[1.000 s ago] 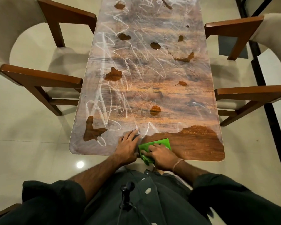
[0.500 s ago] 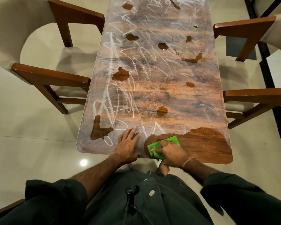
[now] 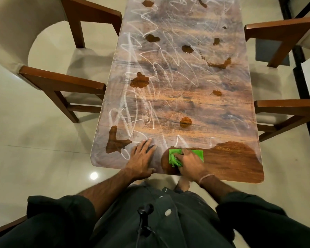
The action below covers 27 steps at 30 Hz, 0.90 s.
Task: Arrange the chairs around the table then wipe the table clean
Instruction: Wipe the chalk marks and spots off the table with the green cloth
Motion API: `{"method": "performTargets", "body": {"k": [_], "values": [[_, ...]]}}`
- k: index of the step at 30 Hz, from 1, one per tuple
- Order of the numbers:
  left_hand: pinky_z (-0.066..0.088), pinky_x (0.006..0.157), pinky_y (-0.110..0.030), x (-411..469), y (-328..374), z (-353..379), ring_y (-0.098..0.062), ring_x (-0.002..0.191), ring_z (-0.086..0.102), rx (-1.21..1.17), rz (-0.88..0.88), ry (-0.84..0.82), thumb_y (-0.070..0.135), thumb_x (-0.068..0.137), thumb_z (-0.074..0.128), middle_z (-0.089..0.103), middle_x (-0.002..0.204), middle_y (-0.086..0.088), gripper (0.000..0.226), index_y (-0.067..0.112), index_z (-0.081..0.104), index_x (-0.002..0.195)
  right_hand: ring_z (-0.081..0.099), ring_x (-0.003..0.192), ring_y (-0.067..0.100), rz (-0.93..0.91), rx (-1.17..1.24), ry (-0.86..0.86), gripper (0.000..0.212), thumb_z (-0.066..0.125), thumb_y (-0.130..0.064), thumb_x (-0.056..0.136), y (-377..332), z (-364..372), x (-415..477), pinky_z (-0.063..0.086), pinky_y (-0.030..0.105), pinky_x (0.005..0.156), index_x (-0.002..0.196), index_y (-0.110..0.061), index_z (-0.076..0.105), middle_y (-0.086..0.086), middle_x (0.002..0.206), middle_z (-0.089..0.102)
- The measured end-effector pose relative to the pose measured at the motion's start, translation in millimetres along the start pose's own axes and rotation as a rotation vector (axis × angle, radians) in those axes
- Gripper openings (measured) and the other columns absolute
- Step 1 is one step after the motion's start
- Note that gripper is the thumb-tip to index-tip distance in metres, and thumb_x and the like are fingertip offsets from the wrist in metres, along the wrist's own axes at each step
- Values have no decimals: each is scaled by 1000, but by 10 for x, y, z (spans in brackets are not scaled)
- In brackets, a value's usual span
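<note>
Where the bench (image 3: 186,104) ends nearest the person: straight edge with rounded corners, just ahead of the torso; both hands lie just inside it.
Open room: bare floor (image 3: 34,140) runs along the left long edge, nearer the person than the left chair (image 3: 61,77); the right chair (image 3: 284,106) stands at the opposite edge. Armrest tips of both sit just beside the bench edges; contact cannot be confirmed.
Left hand (image 3: 141,159): flat on the bench, fingers straight and spread, holding nothing, beside an L-shaped dark patch (image 3: 115,142).
Right hand (image 3: 190,162): fingers curled on the green cloth (image 3: 198,153), bunching its left part.
Cloth position: near end of the bench, at the left limit of the wiped area (image 3: 231,158).
Change: one second ago the cloth overhung the near edge; now it lies wholly on the surface. Left hand unchanged in place.
Materials: wood-grain top under a dull film with white scribbles (image 3: 132,108) and irregular brown blotches (image 3: 139,80); wiped area glossy red-brown. Chairs: brown wooden frames, pale upholstered curved backs. Cloth: soft, creased. Floor: glossy pale tiles.
</note>
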<state>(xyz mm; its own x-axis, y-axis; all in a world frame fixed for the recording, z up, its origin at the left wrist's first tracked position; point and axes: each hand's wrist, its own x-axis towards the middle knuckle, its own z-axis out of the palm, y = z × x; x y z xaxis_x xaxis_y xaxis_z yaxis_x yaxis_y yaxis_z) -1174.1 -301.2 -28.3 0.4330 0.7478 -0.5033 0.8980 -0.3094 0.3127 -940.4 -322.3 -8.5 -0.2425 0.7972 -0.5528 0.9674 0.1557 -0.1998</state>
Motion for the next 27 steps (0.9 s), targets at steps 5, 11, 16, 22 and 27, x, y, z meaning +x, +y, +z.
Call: {"method": "performTargets", "body": {"k": [5, 11, 16, 22, 27], "values": [[3, 125, -53, 1, -47, 35, -28, 154, -13, 2, 17, 11, 56, 81, 72, -16, 168, -1, 106, 28, 8, 160, 48, 115, 32, -238, -48, -15, 65, 55, -19, 87, -240, 163, -95, 43, 43, 93, 149, -22, 38, 10, 132, 52], [-1, 123, -51, 5, -125, 47, -27, 154, -13, 20, 32, 8, 58, 82, 70, -15, 168, 0, 106, 29, 6, 160, 45, 124, 31, -114, -65, -20, 56, 56, -24, 89, -37, 77, -92, 42, 45, 100, 144, -24, 46, 9, 132, 51], [-2, 123, -49, -23, -182, 33, -27, 154, -12, 15, 40, 27, 57, 82, 71, -12, 169, -2, 104, 27, 9, 160, 50, 112, 34, -73, 46, 134, 57, 61, -17, 78, -526, 166, 76, 45, 45, 87, 135, -17, 56, 10, 123, 58], [-4, 123, -49, -45, -282, -12, -26, 154, -12, 43, 50, 24, 59, 82, 69, -13, 168, -2, 105, 27, 7, 160, 47, 121, 30, -204, -53, -56, 57, 55, -23, 84, -195, 69, -68, 39, 39, 100, 140, -22, 51, 10, 128, 54], [0, 124, -52, -68, -335, -28, -26, 154, -13, 23, 47, 12, 58, 83, 70, -13, 168, -1, 105, 27, 7, 161, 48, 117, 33, 13, 110, 127, 58, 60, -17, 84, -544, 83, 145, 43, 43, 98, 141, -18, 51, 11, 127, 52]]}}
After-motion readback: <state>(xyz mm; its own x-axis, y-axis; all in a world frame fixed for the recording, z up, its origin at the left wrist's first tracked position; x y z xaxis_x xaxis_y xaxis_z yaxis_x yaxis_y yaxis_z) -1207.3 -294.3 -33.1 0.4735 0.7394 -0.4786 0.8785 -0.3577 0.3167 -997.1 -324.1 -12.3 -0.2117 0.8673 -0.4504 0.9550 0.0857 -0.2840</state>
